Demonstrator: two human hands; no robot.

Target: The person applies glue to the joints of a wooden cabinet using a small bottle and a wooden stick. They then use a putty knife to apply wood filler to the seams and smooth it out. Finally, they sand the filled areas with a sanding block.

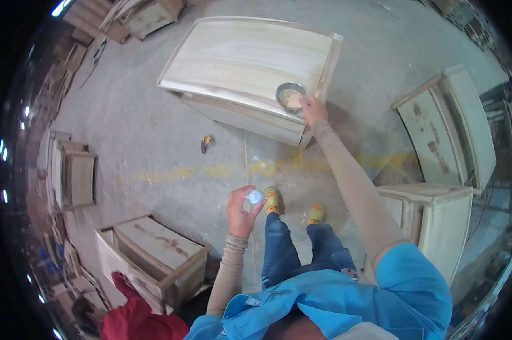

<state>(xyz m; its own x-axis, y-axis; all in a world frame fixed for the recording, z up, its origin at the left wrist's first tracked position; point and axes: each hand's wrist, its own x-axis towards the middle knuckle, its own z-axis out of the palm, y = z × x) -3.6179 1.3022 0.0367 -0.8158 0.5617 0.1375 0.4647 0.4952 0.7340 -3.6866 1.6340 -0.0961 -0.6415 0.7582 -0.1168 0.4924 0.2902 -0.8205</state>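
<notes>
My right arm is stretched forward, and my right hand [313,111] is closed on the rim of a round metal bowl [279,97]. Pale, sawdust-coloured material lies in the bowl. The bowl is at the near right corner of a bare wooden cabinet's top [250,56]; whether it rests there or is held just above, I cannot tell. Nearer to me, my left hand [240,213] has its fingers wrapped round a small translucent bottle [255,197] with a pale blue look. It is held over the floor, in front of my legs.
Unfinished cabinets stand at the right [437,136], lower right [437,198] and lower left [159,243]. A person in red [134,317] works at the lower-left one. A small brass-coloured object [209,139] lies on the concrete floor by a faded yellow line [216,170].
</notes>
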